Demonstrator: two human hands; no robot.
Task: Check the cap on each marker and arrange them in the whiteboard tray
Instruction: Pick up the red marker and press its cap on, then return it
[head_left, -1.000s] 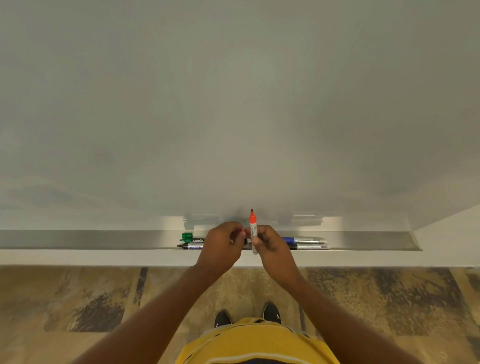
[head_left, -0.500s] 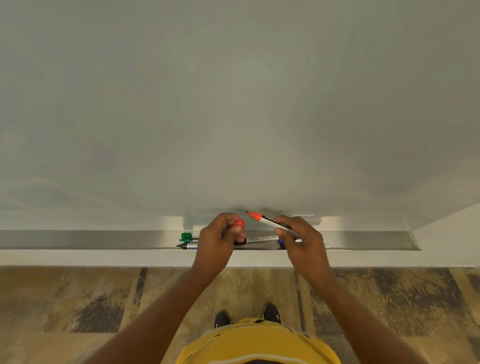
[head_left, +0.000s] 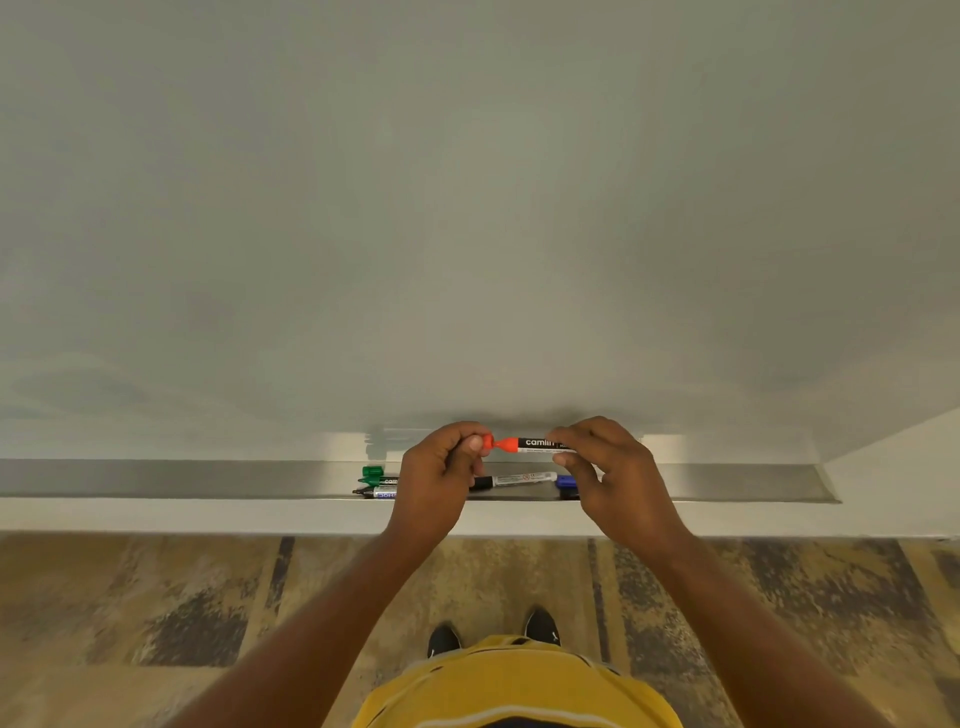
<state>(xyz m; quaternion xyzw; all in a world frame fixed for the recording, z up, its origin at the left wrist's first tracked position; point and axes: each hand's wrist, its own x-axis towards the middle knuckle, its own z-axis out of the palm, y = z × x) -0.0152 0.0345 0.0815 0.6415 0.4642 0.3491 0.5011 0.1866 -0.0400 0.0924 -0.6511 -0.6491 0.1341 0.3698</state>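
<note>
Left hand (head_left: 441, 467) fingers pinch orange cap (head_left: 487, 443); right hand (head_left: 608, 467) grips marker (head_left: 535, 445) above tray (head_left: 727, 480) front edge.

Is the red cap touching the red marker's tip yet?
Cannot tell. In the head view the red cap in the left hand sits right against the marker held by the right hand, but no clear gap or contact shows.

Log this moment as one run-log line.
step: recapping | left hand: red cap | right hand: red marker, level | tray: other markers lying
</note>
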